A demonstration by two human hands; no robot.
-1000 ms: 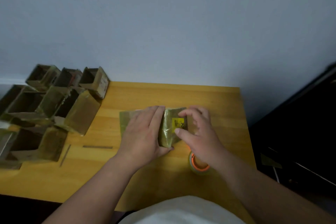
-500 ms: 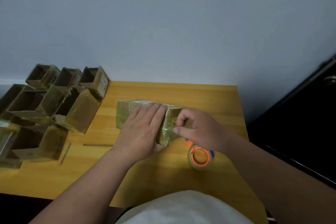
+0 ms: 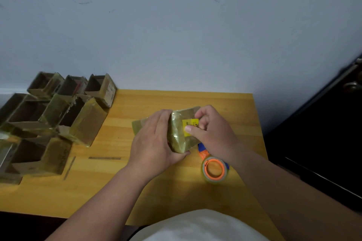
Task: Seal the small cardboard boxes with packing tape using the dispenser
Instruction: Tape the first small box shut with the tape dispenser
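Note:
A small tape-covered cardboard box [image 3: 177,133] with a yellow label on its end face lies at the middle of the wooden table [image 3: 137,191]. My left hand [image 3: 154,143] lies over its top, fingers wrapped round it and thumb under the near corner. My right hand [image 3: 211,133] grips the box's right end, thumb pressing on the yellow label, fingers curled over the far edge. The tape dispenser [image 3: 214,168], an orange and blue holder with a clear roll, lies on the table just below my right wrist.
Several open cardboard boxes [image 3: 51,121] stand crowded on the table's left side, up to the wall. Two thin dark strips [image 3: 104,158] lie on the wood near them. A dark door [image 3: 323,143] with a handle is at the right.
The box has been tilted up on its end so the yellow label shows again. My right thumb has moved onto that label. The dispenser has stayed in place.

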